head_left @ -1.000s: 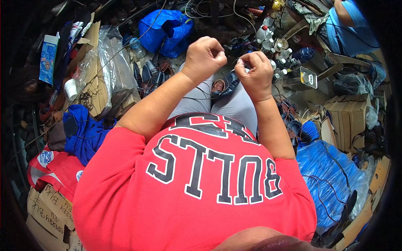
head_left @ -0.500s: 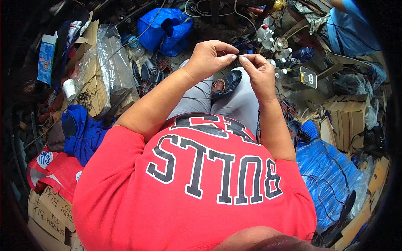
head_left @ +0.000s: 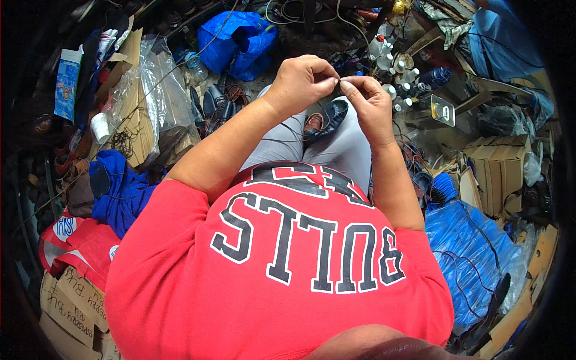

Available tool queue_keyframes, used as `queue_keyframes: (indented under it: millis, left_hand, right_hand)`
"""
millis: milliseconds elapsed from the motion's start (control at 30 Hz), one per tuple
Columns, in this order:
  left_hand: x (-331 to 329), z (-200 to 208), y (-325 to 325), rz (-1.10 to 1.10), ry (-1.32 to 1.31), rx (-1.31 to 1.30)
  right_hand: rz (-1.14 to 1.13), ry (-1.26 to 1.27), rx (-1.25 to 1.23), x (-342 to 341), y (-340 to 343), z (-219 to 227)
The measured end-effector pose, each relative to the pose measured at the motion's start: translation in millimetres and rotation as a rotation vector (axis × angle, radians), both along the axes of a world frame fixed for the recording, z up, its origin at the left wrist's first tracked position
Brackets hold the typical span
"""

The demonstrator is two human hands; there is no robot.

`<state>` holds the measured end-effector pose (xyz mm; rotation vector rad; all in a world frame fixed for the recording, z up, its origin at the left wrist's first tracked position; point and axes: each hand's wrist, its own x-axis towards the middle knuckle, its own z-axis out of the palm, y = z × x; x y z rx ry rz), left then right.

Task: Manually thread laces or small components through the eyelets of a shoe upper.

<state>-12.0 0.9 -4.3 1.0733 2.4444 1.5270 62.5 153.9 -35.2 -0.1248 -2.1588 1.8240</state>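
Above my knees, my left hand (head_left: 302, 83) and my right hand (head_left: 371, 107) pinch with thumb and forefinger, their tips almost meeting. A tiny dark bit shows between the fingertips, too small to name. Below them, a dark shoe (head_left: 336, 114) with a brown inside is lodged between my thighs, on light grey trousers (head_left: 279, 137). Thin dark strands cross the left thigh near the shoe.
At the far side lies a blue plastic bag (head_left: 234, 45). Several small bottles (head_left: 384, 54) stand at the far right, by a clear blister pack (head_left: 443, 111). Flattened cardboard (head_left: 139, 114) is on the left; cardboard boxes (head_left: 498, 174) and blue plastic sheeting (head_left: 468, 258) are on the right.
My fingertips have shifted very slightly left, both hands still pinching. Little else differs.
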Motion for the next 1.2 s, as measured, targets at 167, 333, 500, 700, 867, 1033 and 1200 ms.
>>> queue_keyframes:
  millis: [167, 333, 500, 700, 867, 1033, 1200]
  left_hand:
    - [-9.7, -7.3, -3.4, -0.078, -0.757, 0.452]
    - [-11.6, -7.5, -8.4, -0.01, -0.976, 0.478]
    - [-13.5, -7.7, -9.3, -0.018, -1.092, 0.524]
    - [-11.2, -8.0, -10.1, 0.01, -1.092, 0.492]
    - [-6.0, -13.1, -5.3, 0.047, -0.998, 0.54]
    - [6.4, -10.9, 4.5, 0.005, -0.881, 0.561]
    - [11.9, -6.4, 5.3, -0.042, -0.864, 0.525]
  right_hand:
    - [0.126, -0.173, -0.466, 4.3, 4.0, 5.5]
    - [0.394, -0.302, -0.343, 12.8, 6.0, -0.5]
    - [0.515, -0.318, -0.019, 13.0, 6.3, -4.3]
    - [0.114, -0.164, -0.298, 6.7, 11.7, -1.0]
    - [0.35, -0.374, -0.522, 8.6, 1.3, 13.3]
    - [0.247, -0.301, -0.731, 6.8, -5.6, 19.0]
    - [0.279, -0.301, -0.803, 4.0, -3.1, 15.5]
